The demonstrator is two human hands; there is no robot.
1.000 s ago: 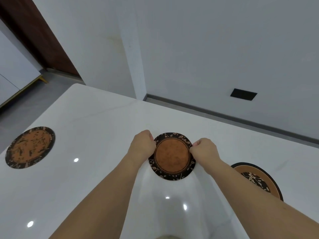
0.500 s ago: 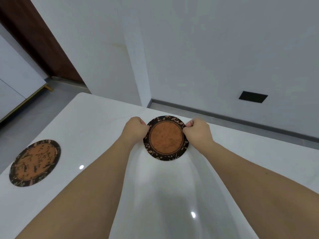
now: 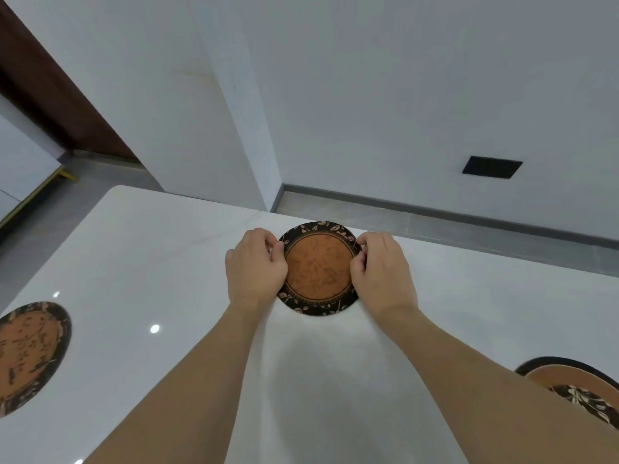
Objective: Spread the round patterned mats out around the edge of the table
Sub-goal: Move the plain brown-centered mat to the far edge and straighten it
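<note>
Head view: both hands pinch one round patterned mat [image 3: 318,267] by its opposite sides, the left hand [image 3: 256,266] on its left rim, the right hand [image 3: 382,269] on its right. The mat sits at the far edge of the white tabletop [image 3: 160,256], its far rim level with that edge. Pushed any farther, it would likely overhang and tip off onto the floor. Whether it lies flat or is slightly lifted is hard to tell. A second mat [image 3: 30,353] at the left edge is cut off by the frame. A third mat [image 3: 576,393], near the right edge, is partly hidden behind the right forearm.
</note>
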